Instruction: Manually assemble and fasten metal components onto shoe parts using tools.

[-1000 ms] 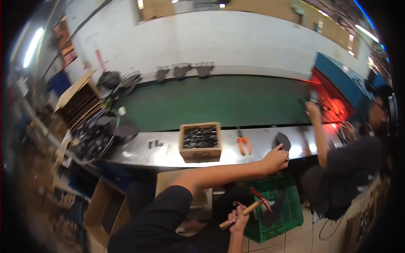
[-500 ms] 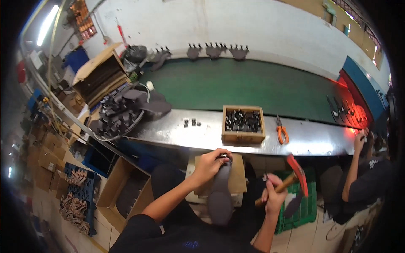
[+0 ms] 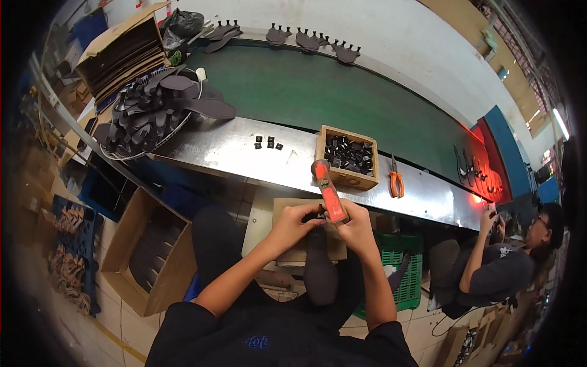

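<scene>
A dark grey shoe sole (image 3: 320, 278) lies lengthwise over the block between my knees, its wide end toward me. My left hand (image 3: 292, 227) is closed on its far end, thumb and fingers pinching beside a small black piece (image 3: 319, 214). Meeting it there, my right hand (image 3: 359, 231) holds a hammer (image 3: 329, 197) whose red head points up and away from me. The hammer's handle is mostly hidden by that hand. Its fingertips touch the same spot on the sole, where the fingers partly cover the black piece.
On the metal ledge are a wooden box (image 3: 347, 178) of small black pieces, orange-handled pliers (image 3: 396, 183), several loose black pieces (image 3: 269, 143) and a heaped basket (image 3: 160, 144) of soles. Behind runs a green conveyor belt (image 3: 287, 85). A co-worker (image 3: 498, 260) sits right, beyond a green crate (image 3: 400, 248).
My right hand has moved left and forward with the hammer, from beside the sole to its far end against my left hand. The whole view has also shifted and tilted.
</scene>
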The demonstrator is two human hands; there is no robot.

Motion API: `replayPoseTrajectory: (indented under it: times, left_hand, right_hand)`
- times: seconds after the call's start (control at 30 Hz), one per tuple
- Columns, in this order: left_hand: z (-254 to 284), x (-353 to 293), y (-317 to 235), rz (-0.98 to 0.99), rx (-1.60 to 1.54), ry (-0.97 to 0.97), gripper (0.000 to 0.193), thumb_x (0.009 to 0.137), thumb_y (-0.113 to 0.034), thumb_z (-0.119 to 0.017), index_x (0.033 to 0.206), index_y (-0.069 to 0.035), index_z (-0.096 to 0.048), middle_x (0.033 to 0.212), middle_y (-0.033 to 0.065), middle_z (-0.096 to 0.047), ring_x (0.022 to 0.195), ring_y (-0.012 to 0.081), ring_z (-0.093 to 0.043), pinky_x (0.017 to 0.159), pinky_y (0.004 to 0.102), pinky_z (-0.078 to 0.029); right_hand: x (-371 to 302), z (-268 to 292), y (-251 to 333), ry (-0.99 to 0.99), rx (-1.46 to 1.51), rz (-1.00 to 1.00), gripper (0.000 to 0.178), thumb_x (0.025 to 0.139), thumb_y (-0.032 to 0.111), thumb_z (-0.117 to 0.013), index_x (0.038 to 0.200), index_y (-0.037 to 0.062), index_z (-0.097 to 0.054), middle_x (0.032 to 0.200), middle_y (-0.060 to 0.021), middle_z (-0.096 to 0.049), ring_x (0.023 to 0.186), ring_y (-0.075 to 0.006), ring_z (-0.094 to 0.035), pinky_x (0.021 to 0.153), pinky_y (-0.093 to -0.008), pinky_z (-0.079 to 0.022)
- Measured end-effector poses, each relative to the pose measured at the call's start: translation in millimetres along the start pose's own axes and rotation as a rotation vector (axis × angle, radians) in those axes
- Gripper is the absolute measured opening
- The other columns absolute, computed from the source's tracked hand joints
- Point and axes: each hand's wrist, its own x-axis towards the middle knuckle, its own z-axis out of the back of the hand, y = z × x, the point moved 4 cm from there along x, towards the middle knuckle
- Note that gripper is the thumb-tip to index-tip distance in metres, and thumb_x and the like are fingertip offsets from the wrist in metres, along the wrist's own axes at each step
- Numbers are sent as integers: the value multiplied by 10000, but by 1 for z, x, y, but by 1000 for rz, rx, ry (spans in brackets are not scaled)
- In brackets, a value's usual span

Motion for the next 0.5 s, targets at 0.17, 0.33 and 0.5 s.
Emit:
replayPoseTrajectory:
  times: [0.17, 0.33, 0.5]
  left_hand:
    - [-2, 0, 5, 22, -68, 13, 304, 837, -64, -736, 1134, -12, -700, 1015, 172, -738, 913, 244, -730, 779, 343, -550]
    - [-3, -2, 8, -58, 113, -29, 239, 849, -62, -727, 1084, -19, -710, 1075, 174, -725, 1001, 340, -696, 1120, 474, -395]
    - [-3, 0, 6, -269, 296, -112, 213, 812, -86, -765, 1021, -58, -738, 1016, 146, -738, 934, 262, -733, 918, 391, -550]
  right_hand:
    - [-4, 1, 5, -9, -52, 85, 291, 815, -38, -707, 1104, -50, -679, 999, -138, -726, 901, -197, -706, 811, -293, -539]
    - [-13, 0, 14, 2, -111, 160, 276, 774, -118, -627, 1035, -34, -657, 1039, -150, -685, 918, -353, -682, 804, -356, -535]
    - [-8, 1, 19, 20, -167, 213, 279, 765, -102, -653, 1032, -26, -664, 1047, -137, -679, 933, -355, -677, 804, -352, -537]
